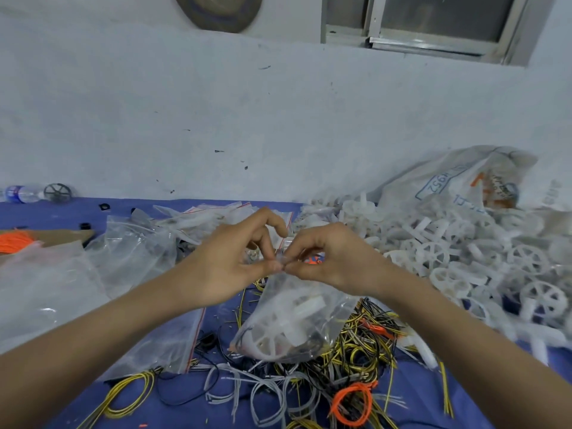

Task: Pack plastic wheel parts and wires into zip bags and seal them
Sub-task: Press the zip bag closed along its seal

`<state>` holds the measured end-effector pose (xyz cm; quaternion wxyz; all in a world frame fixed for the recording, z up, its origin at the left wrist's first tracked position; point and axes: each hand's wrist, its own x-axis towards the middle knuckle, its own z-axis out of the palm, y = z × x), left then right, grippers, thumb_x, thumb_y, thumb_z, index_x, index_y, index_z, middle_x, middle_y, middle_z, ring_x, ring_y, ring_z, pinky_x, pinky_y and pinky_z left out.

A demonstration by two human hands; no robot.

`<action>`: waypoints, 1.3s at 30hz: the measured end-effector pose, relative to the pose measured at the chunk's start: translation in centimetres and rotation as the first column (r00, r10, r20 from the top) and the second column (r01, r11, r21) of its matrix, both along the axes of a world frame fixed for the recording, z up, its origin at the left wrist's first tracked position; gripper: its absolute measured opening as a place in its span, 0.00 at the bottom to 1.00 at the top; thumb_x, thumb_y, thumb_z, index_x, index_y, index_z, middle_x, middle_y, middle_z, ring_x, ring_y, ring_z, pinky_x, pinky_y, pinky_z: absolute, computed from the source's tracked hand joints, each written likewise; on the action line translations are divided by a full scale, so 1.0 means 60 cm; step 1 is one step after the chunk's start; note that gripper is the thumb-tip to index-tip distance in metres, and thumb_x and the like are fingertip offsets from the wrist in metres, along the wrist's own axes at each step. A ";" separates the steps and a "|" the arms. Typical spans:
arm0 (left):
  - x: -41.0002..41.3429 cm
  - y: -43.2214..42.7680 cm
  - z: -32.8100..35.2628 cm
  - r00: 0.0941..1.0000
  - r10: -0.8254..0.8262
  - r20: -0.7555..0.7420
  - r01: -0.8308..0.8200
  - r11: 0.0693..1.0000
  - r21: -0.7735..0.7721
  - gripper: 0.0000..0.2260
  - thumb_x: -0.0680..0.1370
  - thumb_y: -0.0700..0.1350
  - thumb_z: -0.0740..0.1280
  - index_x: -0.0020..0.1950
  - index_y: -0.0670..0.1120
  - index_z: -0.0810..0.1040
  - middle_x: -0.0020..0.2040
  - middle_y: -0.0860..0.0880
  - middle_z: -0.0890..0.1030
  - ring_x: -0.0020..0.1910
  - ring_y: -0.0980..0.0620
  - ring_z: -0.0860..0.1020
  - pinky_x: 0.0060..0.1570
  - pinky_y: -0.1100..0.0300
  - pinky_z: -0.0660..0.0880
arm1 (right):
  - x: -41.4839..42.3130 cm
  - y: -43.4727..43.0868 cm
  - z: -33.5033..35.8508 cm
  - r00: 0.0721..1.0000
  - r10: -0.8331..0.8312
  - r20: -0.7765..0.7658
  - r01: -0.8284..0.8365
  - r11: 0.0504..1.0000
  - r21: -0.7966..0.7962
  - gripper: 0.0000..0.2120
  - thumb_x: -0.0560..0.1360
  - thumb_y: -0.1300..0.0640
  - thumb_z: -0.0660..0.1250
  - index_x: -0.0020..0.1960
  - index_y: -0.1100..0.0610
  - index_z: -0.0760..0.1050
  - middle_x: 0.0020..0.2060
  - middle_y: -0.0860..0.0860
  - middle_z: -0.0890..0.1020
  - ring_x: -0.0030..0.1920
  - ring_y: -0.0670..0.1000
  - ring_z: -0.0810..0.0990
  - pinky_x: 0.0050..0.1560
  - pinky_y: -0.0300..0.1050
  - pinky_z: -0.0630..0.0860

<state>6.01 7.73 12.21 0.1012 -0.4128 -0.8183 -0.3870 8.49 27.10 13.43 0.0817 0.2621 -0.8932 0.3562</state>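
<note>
A clear zip bag (288,323) hangs in front of me, holding white plastic wheel parts and some wire. My left hand (235,261) and my right hand (328,258) meet at its top edge, each pinching the zip strip between thumb and fingertips, the pinches nearly touching. A big heap of white plastic wheels (464,258) lies to the right. Loose yellow-black, grey and orange wires (356,360) are strewn on the blue cloth (414,394) below the bag.
A pile of empty zip bags (93,289) lies at the left, more bags (216,218) behind my hands. A large white sack (458,181) leans on the wall at the right. A water bottle (21,193) and a dark wheel (58,192) sit far left.
</note>
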 end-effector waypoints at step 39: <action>-0.013 -0.022 -0.062 0.981 -0.072 -0.180 0.074 0.997 0.004 0.13 0.77 0.52 0.62 0.39 0.45 0.79 0.35 0.53 0.77 0.35 0.61 0.73 0.36 0.66 0.69 | 0.013 -0.035 -0.055 0.977 -0.035 -0.209 0.037 0.999 0.005 0.01 0.69 0.63 0.71 0.40 0.58 0.80 0.34 0.41 0.75 0.38 0.42 0.74 0.41 0.32 0.68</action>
